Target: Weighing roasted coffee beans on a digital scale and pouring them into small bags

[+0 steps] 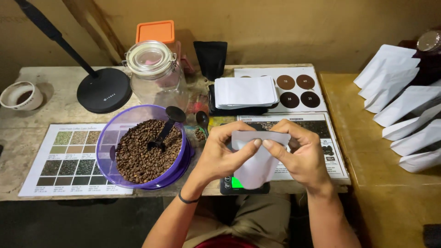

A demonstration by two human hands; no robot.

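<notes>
The person is holding a small white pouch [257, 160] just above the near edge of the worktop [55, 108], directly over a small digital scale [236, 184] whose green display is peeking out at the pouch's seven o'clock. The left hand [220, 154] is pinching the pouch's top edge from the nine o'clock side, thumb and forefinger clamped together on it; the right hand [301, 154] is closing on the same edge from three o'clock, fingertips meeting the left ones near the middle. Whether the mouth is being parted or pressed flat cannot be told.

The pouch is looking empty, flat and very light, made of thin flexible film that is likely to be smooth and a little slippery, so it is probably buckling and sagging under any loose grip. The stiffer top band seems the best place to take hold, one side wall in each hand.

At ten o'clock from the hands a purple bowl [138, 181] of roasted coffee beans [138, 156] is sitting with a black scoop [166, 128] standing in it. A stack of white pouches [245, 92] is lying at twelve o'clock, a glass jar [156, 76] beyond the bowl
</notes>
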